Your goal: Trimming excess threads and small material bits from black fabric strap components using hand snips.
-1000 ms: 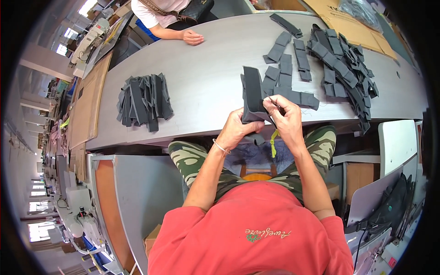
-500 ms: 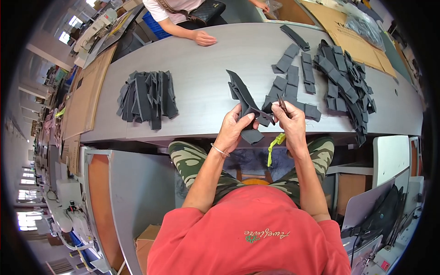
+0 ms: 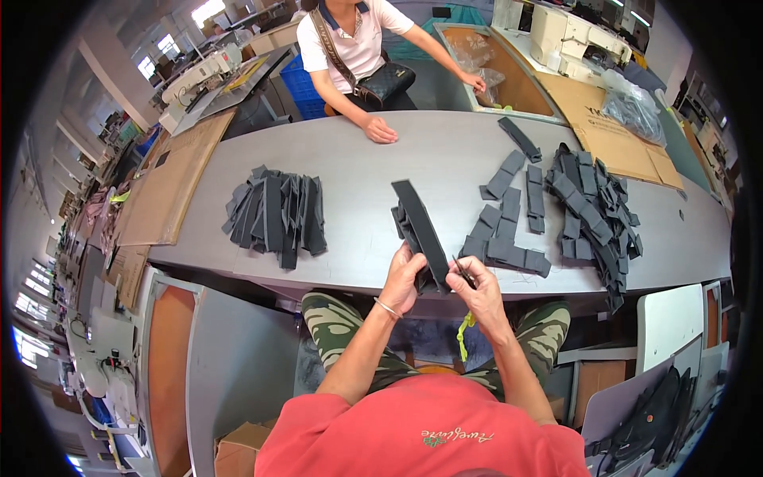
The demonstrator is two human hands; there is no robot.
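My left hand (image 3: 404,280) is closed around the near part of a dark grey fabric strip (image 3: 421,226), which slants up and away with its long flat face showing. Folded flaps stick out along its left side. In my right hand (image 3: 480,300) is a small dark pair of thread snips (image 3: 464,275), with a yellow-green ribbon (image 3: 463,335) dangling below. The right fingertips are at the strip's near right edge; whether they pinch it is hard to see. Loose flapped strips (image 3: 507,230) lie beyond the right hand.
A bundle of grey strips (image 3: 276,215) lies left on the grey table (image 3: 358,171), and a larger heap (image 3: 592,211) lies right. Across the table a person (image 3: 350,56) rests one hand on its edge. Cardboard sheets (image 3: 176,179) flank the left side.
The view has tilted up, showing more of the person opposite. In my left hand the strip has turned from bent to straighter, flat face up. The snips stay in my right hand.
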